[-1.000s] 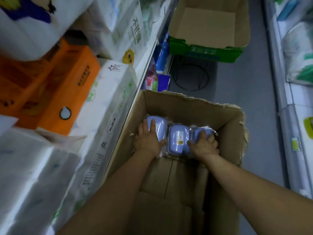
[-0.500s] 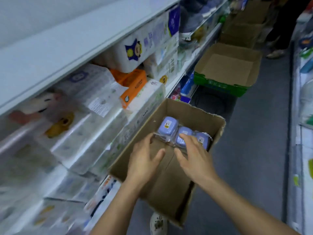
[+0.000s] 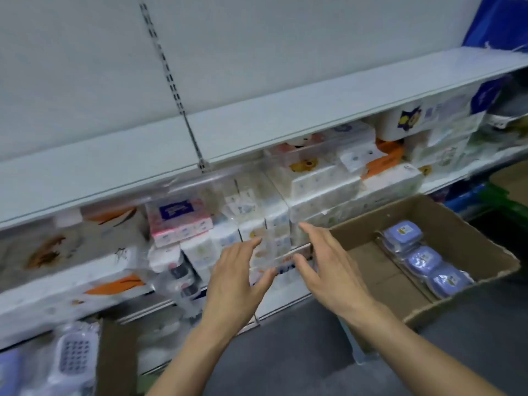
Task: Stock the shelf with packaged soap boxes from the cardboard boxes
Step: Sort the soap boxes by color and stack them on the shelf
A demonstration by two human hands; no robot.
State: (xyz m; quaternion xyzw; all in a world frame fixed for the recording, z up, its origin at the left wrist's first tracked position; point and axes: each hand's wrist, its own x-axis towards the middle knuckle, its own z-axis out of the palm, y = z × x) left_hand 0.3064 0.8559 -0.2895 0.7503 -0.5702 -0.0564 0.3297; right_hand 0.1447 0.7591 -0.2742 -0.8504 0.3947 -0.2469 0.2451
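Both hands are held out in front of the shelf with fingers spread and nothing in them: the left hand and the right hand face each other, palms inward, each grip released. Between and just beyond the fingertips lie wrapped tissue packs on the lower shelf; whether a fingertip touches the wrap cannot be told through the blur.

The soap packs are to the right of the right hand, well apart from it, lying in a row against the far wall of the open carton. Three blue, rounded cases are seen, each under glossy film with a small label on top.

They are judged to be light and fairly stiff, the hard case giving a firm hold, while the film is likely to be slippery and to crinkle. The row seems best taken from both ends at once, palms pressed inward on the short sides, or one case pinched across its width. Whether the three are wrapped together as one bundle cannot be made out.

The upper shelf is seen bare along its front. Left of the left hand and lower, a pale perforated item is smeared and cut off by the frame. Label print is unreadable.
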